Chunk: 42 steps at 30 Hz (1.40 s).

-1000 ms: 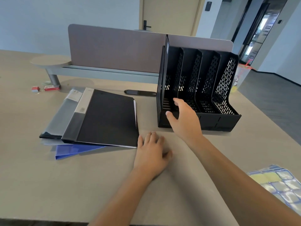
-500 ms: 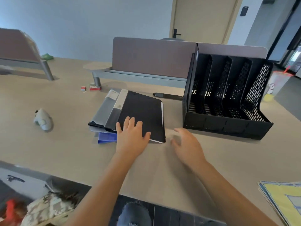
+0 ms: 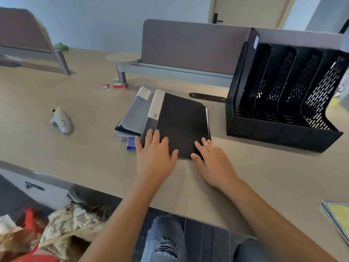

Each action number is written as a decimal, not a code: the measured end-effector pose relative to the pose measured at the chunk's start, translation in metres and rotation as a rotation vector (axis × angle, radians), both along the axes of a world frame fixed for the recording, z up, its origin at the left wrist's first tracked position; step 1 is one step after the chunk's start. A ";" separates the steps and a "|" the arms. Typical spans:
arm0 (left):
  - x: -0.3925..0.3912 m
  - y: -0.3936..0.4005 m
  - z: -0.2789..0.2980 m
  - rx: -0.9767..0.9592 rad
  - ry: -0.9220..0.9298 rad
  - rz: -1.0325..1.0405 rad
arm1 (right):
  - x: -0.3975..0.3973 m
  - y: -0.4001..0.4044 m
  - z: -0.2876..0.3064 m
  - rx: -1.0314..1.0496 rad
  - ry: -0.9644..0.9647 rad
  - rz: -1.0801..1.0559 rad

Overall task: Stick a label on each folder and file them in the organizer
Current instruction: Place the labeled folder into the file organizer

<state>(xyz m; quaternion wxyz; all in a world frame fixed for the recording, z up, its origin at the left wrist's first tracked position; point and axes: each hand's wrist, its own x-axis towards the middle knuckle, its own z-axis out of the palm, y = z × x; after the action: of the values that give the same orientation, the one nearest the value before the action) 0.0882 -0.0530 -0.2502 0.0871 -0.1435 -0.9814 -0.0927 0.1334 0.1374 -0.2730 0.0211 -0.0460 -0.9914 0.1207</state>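
Now both palms flat: left hand (image 3: 154, 155) and right hand (image 3: 211, 161), fingers straight, press the near edge of the black folder (image 3: 182, 122), matte, white-spined, topping a folder stack on the desk (image 3: 75, 148), left of the black organizer (image 3: 283, 103).

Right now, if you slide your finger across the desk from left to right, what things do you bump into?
Grey mouse-like gadget → little red boxes → stack of folders with both hands resting on the black top one → black pen-like thing → black organizer → yellow label sheets.
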 end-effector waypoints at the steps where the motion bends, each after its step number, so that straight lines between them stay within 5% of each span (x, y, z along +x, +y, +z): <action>1: 0.010 0.002 0.001 0.009 -0.009 0.003 | 0.011 0.002 0.000 0.012 -0.003 -0.001; 16: 0.115 0.015 -0.004 -0.014 -0.093 -0.072 | 0.175 0.022 -0.003 -0.034 -0.033 0.033; 30: 0.184 0.061 -0.018 -0.095 -0.114 -0.332 | 0.306 0.016 -0.012 0.050 0.007 -0.146; 42: 0.224 0.126 -0.018 -0.138 -0.103 -0.351 | 0.351 0.064 -0.025 -0.045 0.088 -0.237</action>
<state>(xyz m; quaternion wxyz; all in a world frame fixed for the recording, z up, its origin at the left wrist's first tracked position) 0.3120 0.0733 -0.2683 0.0092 -0.3134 -0.9485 -0.0460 0.4840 0.2011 -0.2984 0.0775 -0.1578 -0.9742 0.1416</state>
